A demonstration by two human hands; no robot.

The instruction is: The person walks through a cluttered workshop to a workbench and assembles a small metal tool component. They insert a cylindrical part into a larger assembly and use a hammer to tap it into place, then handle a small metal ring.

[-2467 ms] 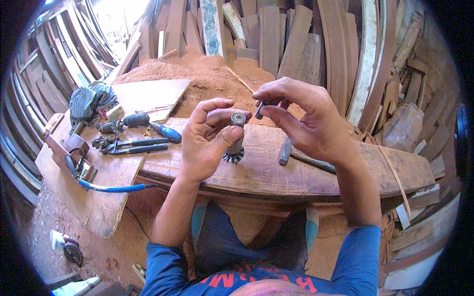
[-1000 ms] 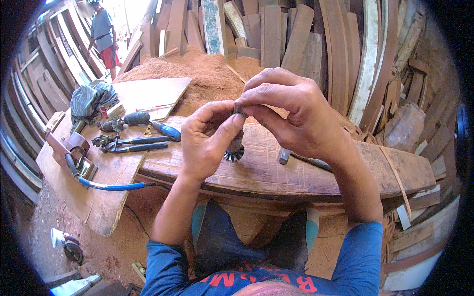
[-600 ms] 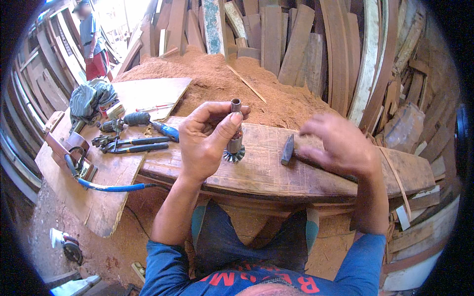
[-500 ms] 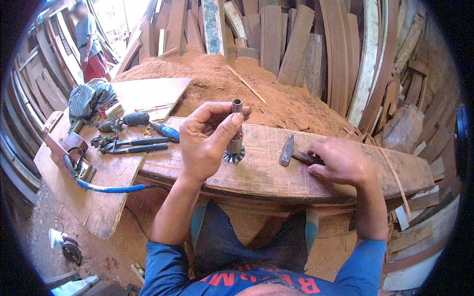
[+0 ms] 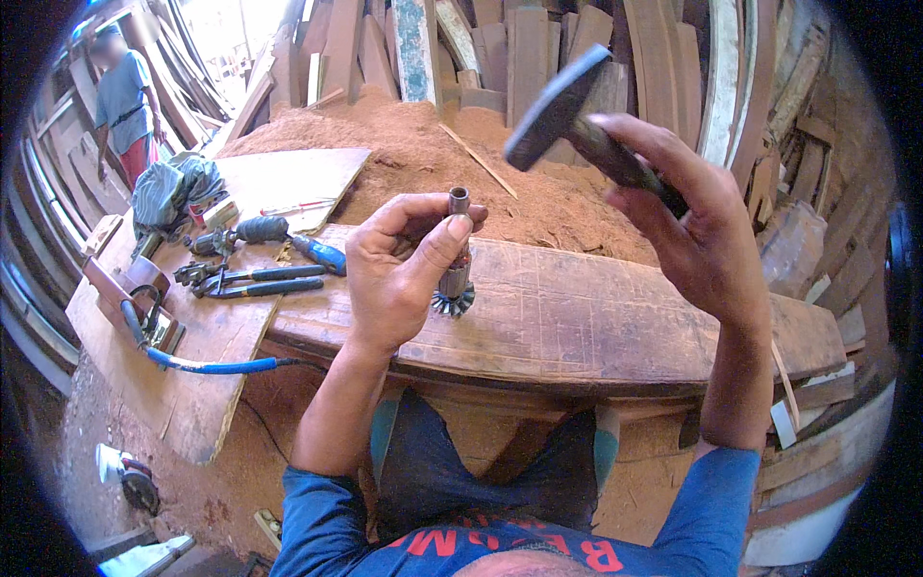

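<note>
My left hand [image 5: 396, 274] pinches a short metal tube [image 5: 459, 200] between thumb and fingers. The tube stands upright over a motor armature [image 5: 453, 288], whose finned fan rests on the wooden bench plank [image 5: 577, 308]. Where the tube meets the armature is hidden by my fingers. Raised on the right, above the plank, my right hand [image 5: 702, 231] grips a hammer [image 5: 558, 108] by its dark handle. The hammer head is up and to the right of the tube, well apart from it.
Pliers-like tools with black handles [image 5: 274, 281], a power tool body [image 5: 154, 317] with a blue cord sleeve [image 5: 216, 364] and a bundled cloth [image 5: 175, 192] lie leftward. Behind are a sawdust heap [image 5: 375, 135] and leaning boards [image 5: 527, 67]. A person [image 5: 125, 106] stands far left.
My right hand has closed on the hammer and lifted it off the plank, up high. My left hand stays with the tube and armature. The person at far left has shifted leftward.
</note>
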